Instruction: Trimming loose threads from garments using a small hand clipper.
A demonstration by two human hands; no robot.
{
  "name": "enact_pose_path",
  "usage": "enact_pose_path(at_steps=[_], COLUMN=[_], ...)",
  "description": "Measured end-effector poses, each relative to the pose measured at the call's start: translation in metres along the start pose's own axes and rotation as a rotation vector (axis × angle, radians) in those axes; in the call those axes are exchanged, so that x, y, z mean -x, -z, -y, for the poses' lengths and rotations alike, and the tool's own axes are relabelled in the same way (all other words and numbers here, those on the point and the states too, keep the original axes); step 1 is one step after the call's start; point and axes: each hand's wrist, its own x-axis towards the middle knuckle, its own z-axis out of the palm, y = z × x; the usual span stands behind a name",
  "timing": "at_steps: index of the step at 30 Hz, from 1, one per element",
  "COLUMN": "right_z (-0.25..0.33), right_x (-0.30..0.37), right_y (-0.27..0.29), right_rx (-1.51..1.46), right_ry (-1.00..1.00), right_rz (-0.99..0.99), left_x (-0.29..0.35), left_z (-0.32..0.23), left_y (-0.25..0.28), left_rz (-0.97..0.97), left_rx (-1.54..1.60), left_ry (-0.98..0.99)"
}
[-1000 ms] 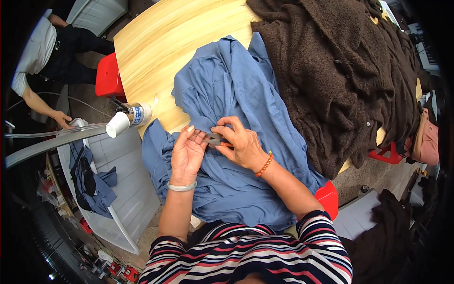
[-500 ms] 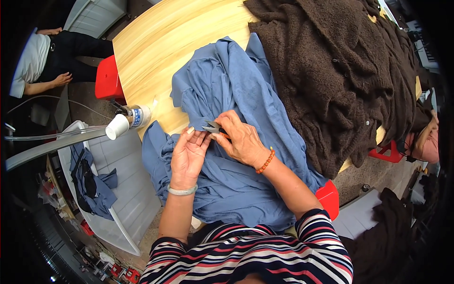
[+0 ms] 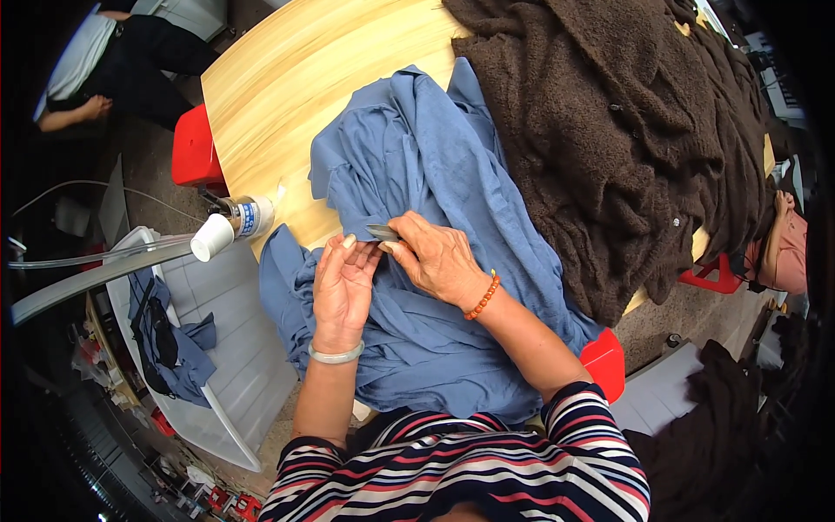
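A blue garment [image 3: 452, 170] lies bunched over the near part of the table. Above it, my right hand [image 3: 435, 259] is closed around a pair of thread snips [image 3: 383, 232], whose grey blades point left with their tips together. The handles are mostly hidden by my fingers. My left hand [image 3: 344, 287] is turned palm up just beside the blades. Its fingers are curled and the thumb presses toward them; anything pinched there is too small to make out.
A dark brown fleecy pile [image 3: 600, 148] covers the table's right. At the left edge of the wooden table [image 3: 261, 87] are a white cup [image 3: 212, 237] and a labelled cylinder [image 3: 254, 216]. A white bin [image 3: 248, 374] with clothing stands lower left. Red stools [image 3: 193, 146] and other people are nearby.
The snips' blades, spread apart before, have come together. Both my hands stay nearly in place. At the upper left, the other person has moved a little to the right.
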Motion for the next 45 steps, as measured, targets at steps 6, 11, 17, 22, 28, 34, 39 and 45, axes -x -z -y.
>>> enact_pose_path(at_steps=[6,11,17,22,28,34,39,45], right_z=[0.002,0.003,-0.003,-0.001,-0.009,-0.012,-0.013,-0.006], right_x=[0.001,0.003,0.002,0.004,0.008,0.011,0.011,0.006], right_y=[0.002,0.003,-0.001,-0.003,-0.007,-0.014,-0.011,-0.009], right_rx=[-0.006,-0.052,0.039,-0.068,-0.081,-0.006,0.030,-0.055], right_ry=[-0.005,-0.053,0.038,-0.125,-0.159,-0.019,0.019,-0.020], right_rz=[-0.041,-0.076,-0.076,-0.084,-0.050,0.002,0.035,-0.003], left_x=[0.001,0.000,0.002,-0.001,-0.019,-0.059,-0.055,-0.037], left_z=[0.001,0.002,0.002,0.004,0.005,0.008,0.006,-0.006], left_y=[-0.001,-0.003,-0.006,-0.007,-0.009,0.022,0.011,0.002], left_rz=[-0.006,-0.015,0.032,0.000,-0.009,0.008,-0.067,-0.010], left_rx=[0.000,-0.013,-0.030,-0.053,0.110,0.189,0.057,-0.056], left_ry=[-0.009,-0.002,-0.030,-0.016,0.191,0.267,0.175,0.054])
